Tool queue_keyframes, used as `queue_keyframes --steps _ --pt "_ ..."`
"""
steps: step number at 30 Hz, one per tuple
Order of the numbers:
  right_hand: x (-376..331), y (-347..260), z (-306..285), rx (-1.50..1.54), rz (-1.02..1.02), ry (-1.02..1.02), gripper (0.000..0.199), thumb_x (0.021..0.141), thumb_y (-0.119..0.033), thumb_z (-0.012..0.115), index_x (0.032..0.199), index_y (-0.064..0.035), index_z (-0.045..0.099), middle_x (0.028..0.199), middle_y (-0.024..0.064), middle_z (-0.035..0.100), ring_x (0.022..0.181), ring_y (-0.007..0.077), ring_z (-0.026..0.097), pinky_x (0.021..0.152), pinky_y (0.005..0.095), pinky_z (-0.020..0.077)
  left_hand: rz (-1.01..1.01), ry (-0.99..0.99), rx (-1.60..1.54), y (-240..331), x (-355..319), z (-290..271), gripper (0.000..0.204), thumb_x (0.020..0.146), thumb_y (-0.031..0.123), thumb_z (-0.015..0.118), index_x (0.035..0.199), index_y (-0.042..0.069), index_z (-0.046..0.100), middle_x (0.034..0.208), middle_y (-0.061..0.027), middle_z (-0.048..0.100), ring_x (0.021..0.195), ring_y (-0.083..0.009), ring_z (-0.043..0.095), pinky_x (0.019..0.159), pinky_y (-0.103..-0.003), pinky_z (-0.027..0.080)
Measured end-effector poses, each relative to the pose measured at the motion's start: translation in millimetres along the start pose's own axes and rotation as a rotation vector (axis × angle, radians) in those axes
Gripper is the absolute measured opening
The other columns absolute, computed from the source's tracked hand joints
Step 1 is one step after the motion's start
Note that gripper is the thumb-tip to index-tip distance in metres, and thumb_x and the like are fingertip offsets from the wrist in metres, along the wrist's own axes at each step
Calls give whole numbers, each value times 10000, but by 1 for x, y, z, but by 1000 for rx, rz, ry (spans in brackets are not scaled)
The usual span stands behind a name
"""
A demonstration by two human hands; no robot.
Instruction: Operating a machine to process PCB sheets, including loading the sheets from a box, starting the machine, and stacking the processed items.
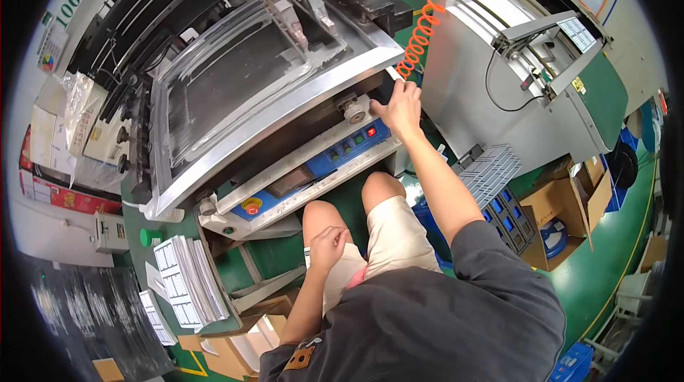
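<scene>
A screen printing machine stands before me, its metal-framed screen point(235, 76) smeared grey and white. My right hand point(400, 108) is at the machine's right front corner point(396, 74). Its thumb lies near a round metal knob point(354, 113) and its fingers bend over the corner, gripping it; the far side of the grip is hidden. Below runs a blue control panel point(331, 157) with buttons, a lit red display and a red emergency stop button point(251, 206). My left hand point(329, 245) rests on my left thigh, fingers curled in, with nothing visible in them.
An orange coiled hose point(422, 33) hangs beside the corner. Right of it stands a grey machine point(470, 61); below lie grey plastic racks point(491, 175) and an open cardboard box point(563, 204). Stacked printed sheets point(182, 282) and a green-capped jar point(150, 237) sit at left.
</scene>
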State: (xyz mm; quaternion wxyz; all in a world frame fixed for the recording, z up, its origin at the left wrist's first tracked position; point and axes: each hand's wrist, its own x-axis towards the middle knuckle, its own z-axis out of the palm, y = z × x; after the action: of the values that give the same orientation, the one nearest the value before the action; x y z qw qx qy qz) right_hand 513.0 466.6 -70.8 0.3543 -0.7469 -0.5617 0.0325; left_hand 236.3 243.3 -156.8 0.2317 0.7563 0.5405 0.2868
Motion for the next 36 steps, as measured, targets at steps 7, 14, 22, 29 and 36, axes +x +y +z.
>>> queue_keyframes --steps 7,14,22,29,36 --pt "5 26 -10 -123 -11 37 614 766 -379 691 1196 13 498 1160 236 508 1093 394 479 903 464 424 -18 65 21 -8 -15 -14 86 811 88 669 775 11 658 712 -112 629 561 -222 591 534 -307 469" --pt "70 43 -9 3 -100 -217 338 853 -178 533 1182 -152 607 1097 159 585 1068 352 527 911 436 446 -72 136 63 -20 -25 -24 87 812 91 668 769 17 650 699 -107 616 557 -227 579 531 -314 463" --pt "64 44 -14 -93 -297 -211 339 827 -80 509 1128 -126 658 1136 185 578 1110 353 521 952 429 429 -161 181 138 -28 -33 -38 100 822 107 665 765 28 641 672 -95 593 544 -231 562 523 -326 454" --pt "36 66 -23 320 -291 -217 350 905 -98 456 1235 -105 569 1225 202 531 1158 375 485 1012 399 382 -201 201 166 -32 -35 -42 111 831 92 656 761 9 633 647 -106 567 520 -222 538 511 -322 437" --pt "27 53 -23 332 -279 -255 350 952 -232 456 1279 -123 516 1307 217 469 1214 389 450 1043 399 354 -242 212 177 -33 -31 -39 112 831 83 655 754 5 629 633 -107 548 502 -218 511 499 -321 418"
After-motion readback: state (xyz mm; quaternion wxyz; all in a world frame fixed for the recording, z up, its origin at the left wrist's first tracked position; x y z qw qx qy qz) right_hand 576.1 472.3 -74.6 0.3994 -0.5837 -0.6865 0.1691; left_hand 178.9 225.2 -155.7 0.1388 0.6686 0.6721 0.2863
